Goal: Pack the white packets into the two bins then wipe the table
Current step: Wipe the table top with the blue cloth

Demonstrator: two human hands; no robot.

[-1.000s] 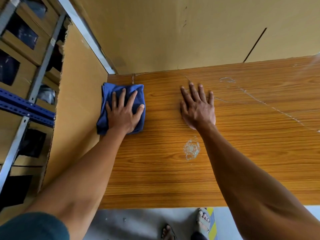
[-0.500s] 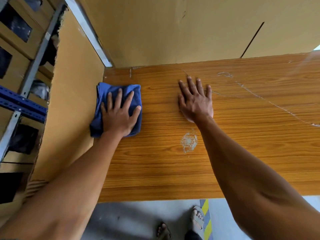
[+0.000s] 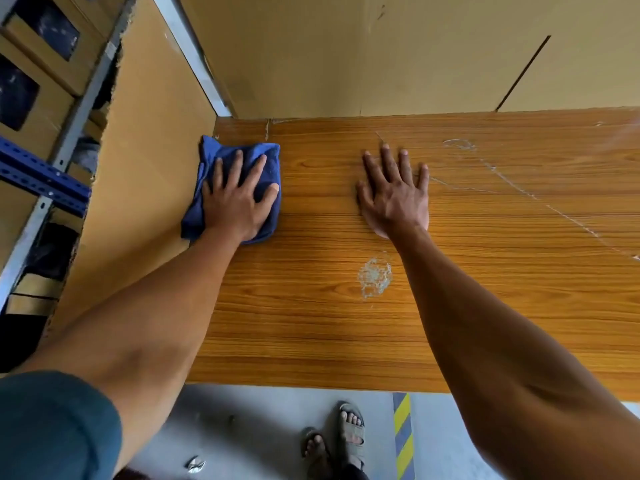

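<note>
Left hand [image 3: 239, 206], fingers spread straight, presses a crumpled blue cloth [image 3: 239, 157] flat at upper left of the wood-grain laminate worktop [image 3: 311, 323]. Right hand [image 3: 394, 199] rests flat, fingers released. Whitish scuff [image 3: 375, 277] below it. Cloth now more bunched than 0.5 s ago.

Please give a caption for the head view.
Left hand presses blue cloth on wooden table; right hand lies flat.

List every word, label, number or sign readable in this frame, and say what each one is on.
No readable text anywhere.
Cardboard boxes on the shelf: dark panels, no lettering legible.
Yellow-and-grey striped strip on the floor: a marking only, no words.
Blue cloth, table, wall boards: no print visible.
</note>
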